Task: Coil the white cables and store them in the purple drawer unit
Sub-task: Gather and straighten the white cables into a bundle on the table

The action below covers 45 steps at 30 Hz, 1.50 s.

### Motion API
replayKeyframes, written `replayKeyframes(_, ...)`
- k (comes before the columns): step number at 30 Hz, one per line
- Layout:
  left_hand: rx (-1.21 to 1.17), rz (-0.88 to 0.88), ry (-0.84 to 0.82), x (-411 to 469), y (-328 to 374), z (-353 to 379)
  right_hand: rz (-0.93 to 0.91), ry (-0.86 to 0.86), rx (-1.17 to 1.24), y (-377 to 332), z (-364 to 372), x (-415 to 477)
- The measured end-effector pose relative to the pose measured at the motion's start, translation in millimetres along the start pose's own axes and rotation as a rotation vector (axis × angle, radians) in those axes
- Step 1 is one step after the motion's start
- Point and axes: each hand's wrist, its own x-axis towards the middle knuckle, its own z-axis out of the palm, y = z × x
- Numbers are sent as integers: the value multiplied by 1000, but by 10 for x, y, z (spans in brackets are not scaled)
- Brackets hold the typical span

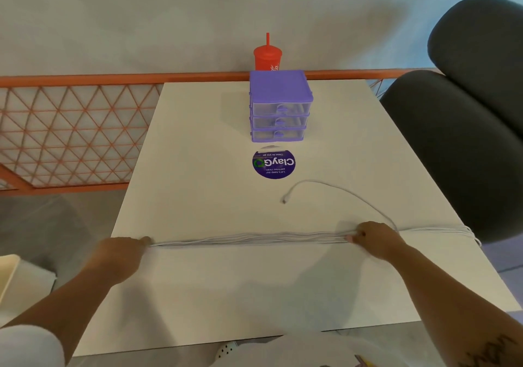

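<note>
A bundle of white cables [249,238] lies stretched in a straight line across the white table [226,287]. My left hand [121,253] pinches its left end near the table's left edge. My right hand [376,239] grips the strands further right; beyond it the cables run on to a loop at the right edge. One loose end with a small plug [284,199] curves away over the table behind the bundle. The purple drawer unit [280,106], three clear drawers all shut, stands at the far middle of the table.
A round purple sticker [273,163] lies on the table in front of the drawers. A red cup with a straw [267,56] stands behind the unit. A dark chair [464,129] is at the right, an orange mesh railing [70,131] at the left.
</note>
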Motion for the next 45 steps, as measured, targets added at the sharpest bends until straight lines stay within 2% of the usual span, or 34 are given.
replayKeyframes(3, -130, -57, -17, 21, -39, 3, -56, 3, 69, 112, -120, 6)
replayKeyframes(6, -153, -69, -20, 56, -77, 30, -18, 103, 151, 175, -260, 9)
replayKeyframes(10, -182, -116, 3, 62, -52, 93, 30, 122, 31, 209, -161, 35)
replayKeyframes(15, -195, -206, -21, 49, 23, 86, 90, 114, 14, 207, -67, 101)
replayKeyframes(20, -179, -289, -70, 83, 76, 118, 30, 47, -46, 293, -161, 166)
replayKeyframes(25, -214, -324, -85, 118, 54, 163, -75, 37, 50, 464, -322, 170)
replayKeyframes(29, -271, -358, -55, 177, 6, 361, -52, 178, -17, 662, -584, 91)
replayKeyframes(33, -304, -382, -30, 288, -68, 576, 17, 101, -97, 811, -441, 94)
replayKeyframes(37, -359, -445, 17, 318, -47, 732, 80, 116, -24, 825, -252, 129)
replayKeyframes(42, -317, -493, 8, 414, -45, 936, 21, 45, -7, 908, -408, 151)
replayKeyframes(45, -290, -518, -39, 609, -227, 1264, -40, 137, 86, 1042, -579, 142)
